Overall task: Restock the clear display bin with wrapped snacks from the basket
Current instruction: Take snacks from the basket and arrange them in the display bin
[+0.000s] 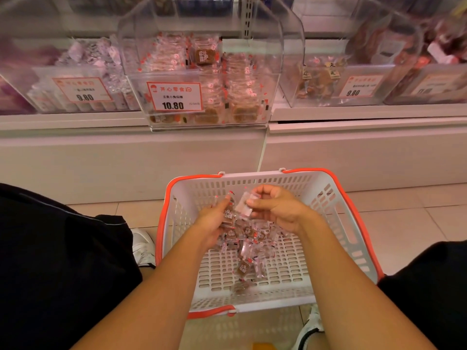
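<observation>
The wrapped snacks [246,245] lie in a loose heap on the floor of the basket [326,198], toward its far-left part, with a few strays trailing nearer; the wrappers overlap too much to count, though well over a dozen show. Both hands are down in the heap. The left hand [212,221] lies palm-up with a small stack of snacks gathered on its curled fingers, and the right hand [275,208] pinches one pale snack [244,205] between thumb and fingers, just beside that stack, its long side tilted up and to the right. The clear bin [202,79] with the 10.80 price card [174,96] stands on the shelf [126,122] straight beyond the basket, farther away and higher, slightly left of the hands, so the left hand is a touch nearer to it. That bin already looks mostly full. Four bins show along the shelf, one basket, two hands.
</observation>
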A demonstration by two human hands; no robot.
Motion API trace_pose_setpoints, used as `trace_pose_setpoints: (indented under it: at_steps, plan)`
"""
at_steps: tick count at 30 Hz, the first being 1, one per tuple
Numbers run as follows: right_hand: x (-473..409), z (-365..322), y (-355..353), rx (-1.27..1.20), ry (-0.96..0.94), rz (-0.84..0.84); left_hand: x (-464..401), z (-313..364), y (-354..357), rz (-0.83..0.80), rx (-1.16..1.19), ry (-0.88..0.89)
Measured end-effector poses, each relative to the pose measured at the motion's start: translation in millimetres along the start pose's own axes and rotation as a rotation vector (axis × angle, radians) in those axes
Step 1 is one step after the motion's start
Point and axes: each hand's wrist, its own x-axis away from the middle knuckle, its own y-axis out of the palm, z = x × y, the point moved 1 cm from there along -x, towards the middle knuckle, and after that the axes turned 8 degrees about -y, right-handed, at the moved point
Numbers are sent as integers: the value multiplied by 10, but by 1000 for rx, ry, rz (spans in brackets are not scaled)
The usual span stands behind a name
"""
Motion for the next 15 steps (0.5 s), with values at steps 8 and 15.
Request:
trace_pose_setpoints:
  at_steps: [8, 15]
  plan:
    - [28, 87, 249, 429, -137, -116, 4, -5, 5, -177, 9, 1]
    - [-17, 169, 256, 565, -182, -98, 31, 13, 35, -175, 64, -42]
